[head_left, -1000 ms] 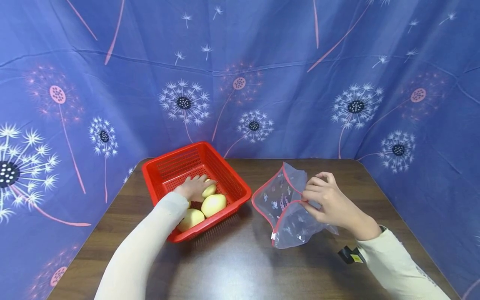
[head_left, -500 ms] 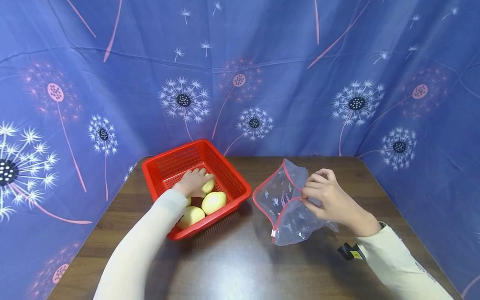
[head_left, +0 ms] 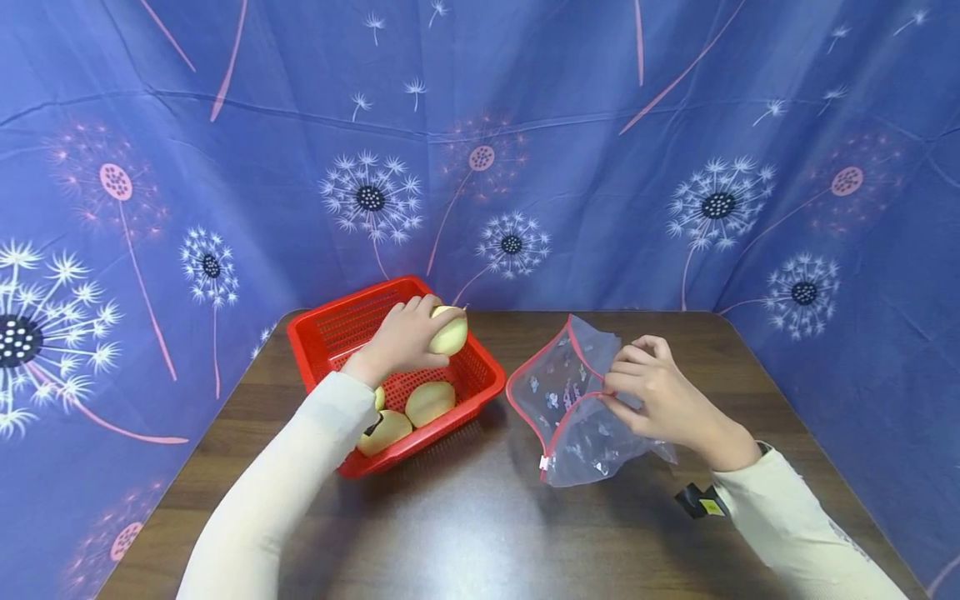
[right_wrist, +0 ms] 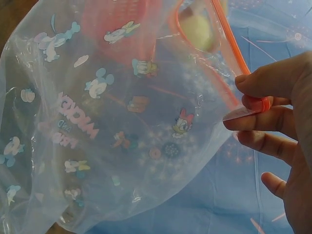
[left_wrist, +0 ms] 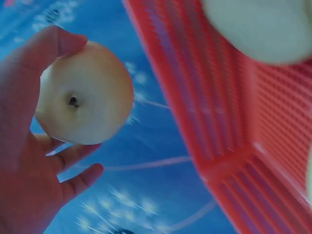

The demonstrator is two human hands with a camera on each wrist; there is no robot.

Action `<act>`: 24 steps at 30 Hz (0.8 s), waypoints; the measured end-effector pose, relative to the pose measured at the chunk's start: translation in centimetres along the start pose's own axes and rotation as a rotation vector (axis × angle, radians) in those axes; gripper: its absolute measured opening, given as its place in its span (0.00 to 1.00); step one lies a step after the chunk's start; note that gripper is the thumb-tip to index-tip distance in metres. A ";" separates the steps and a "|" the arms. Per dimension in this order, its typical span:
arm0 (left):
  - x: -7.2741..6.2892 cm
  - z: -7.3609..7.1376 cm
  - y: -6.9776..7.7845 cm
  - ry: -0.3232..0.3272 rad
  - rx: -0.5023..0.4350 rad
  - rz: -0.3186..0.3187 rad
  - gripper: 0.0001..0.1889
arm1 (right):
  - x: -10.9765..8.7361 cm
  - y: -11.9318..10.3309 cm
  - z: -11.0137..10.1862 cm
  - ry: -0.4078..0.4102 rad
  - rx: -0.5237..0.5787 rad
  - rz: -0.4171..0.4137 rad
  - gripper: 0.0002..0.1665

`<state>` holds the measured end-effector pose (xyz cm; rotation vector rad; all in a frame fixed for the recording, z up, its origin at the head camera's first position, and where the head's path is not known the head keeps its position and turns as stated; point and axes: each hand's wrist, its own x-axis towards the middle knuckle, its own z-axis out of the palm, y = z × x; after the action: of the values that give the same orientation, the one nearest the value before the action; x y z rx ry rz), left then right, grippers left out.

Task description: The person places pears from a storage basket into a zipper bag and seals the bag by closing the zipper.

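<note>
My left hand (head_left: 401, 337) grips a round, pale yellow pear (head_left: 451, 332) just above the right side of a red plastic basket (head_left: 480, 398). In the left wrist view, thumb and fingers go round the pear (left_wrist: 92, 105), its blossom end facing the camera. Other yellow pears (head_left: 430, 405) lie in the basket, one partly hidden by my left wrist. To the right, my right hand (head_left: 656, 396) pinches the red-trimmed edge of a clear zip bag (head_left: 588, 458), whose mouth gapes toward the basket. Cartoon prints cover the bag (right_wrist: 131, 126) in the right wrist view.
Everything stands on a dark wooden table (head_left: 480, 533). A blue curtain (head_left: 585, 208) with dandelion prints hangs behind and at both sides. By my right cuff is a small black item (head_left: 697, 502) with a yellow label. The bag's white slider (head_left: 545, 462) is at its lower left corner.
My left hand has lifted one pear out from among the others, up and to the right, over the basket's right side. My right hand and the bag have hardly moved.
</note>
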<state>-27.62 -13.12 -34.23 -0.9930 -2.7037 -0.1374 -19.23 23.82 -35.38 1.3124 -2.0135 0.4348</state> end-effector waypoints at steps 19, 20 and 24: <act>0.7 -0.4 9.6 0.305 -0.058 0.471 0.34 | 0.2 -0.3 0.2 -0.008 0.020 0.020 0.07; 0.7 -0.3 9.9 0.296 -0.057 0.477 0.34 | 0.3 -0.3 0.2 -0.009 0.019 0.021 0.07; 0.7 0.2 10.7 0.286 -0.051 0.485 0.34 | 0.4 -0.3 0.3 -0.006 0.024 0.014 0.08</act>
<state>-21.27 -4.52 -34.21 -1.4840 -2.1473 -0.2339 -19.17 23.22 -35.37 1.3164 -2.0290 0.4640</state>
